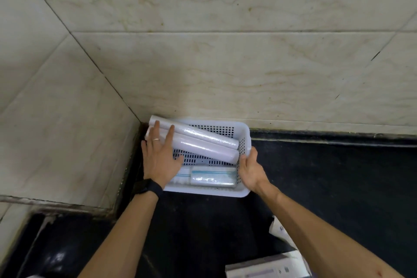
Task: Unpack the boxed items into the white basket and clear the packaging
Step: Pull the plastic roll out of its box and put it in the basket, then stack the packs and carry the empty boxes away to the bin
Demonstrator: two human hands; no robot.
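Because the 2 long rolls (203, 140) lie slanted in the white basket (207, 192), their far left ends stick up over its rim; that is where trouble could start; a hard push from the left hand (161, 160) could tip them out into the corner by the wall (203, 63), and their shiny wrap looks slippery. The left hand lies flat on the rolls with straight fingers and grips nothing; the right hand (251, 169) curls over the basket's right rim and holds it. If that hand pulls too fast, the basket could slide on the black counter (338, 187) and shake the rolls loose. The basket sits in the far left corner of the counter, touching the wall.

Count: 1 basket; 2 rolls; I think 2 flat packs (212, 177) with blue stripes at the basket's near side, though the left one is partly hidden; 1 box (266, 266) and 1 loose piece of packaging (279, 230) at the near right, not cleared yet; 2 hands.
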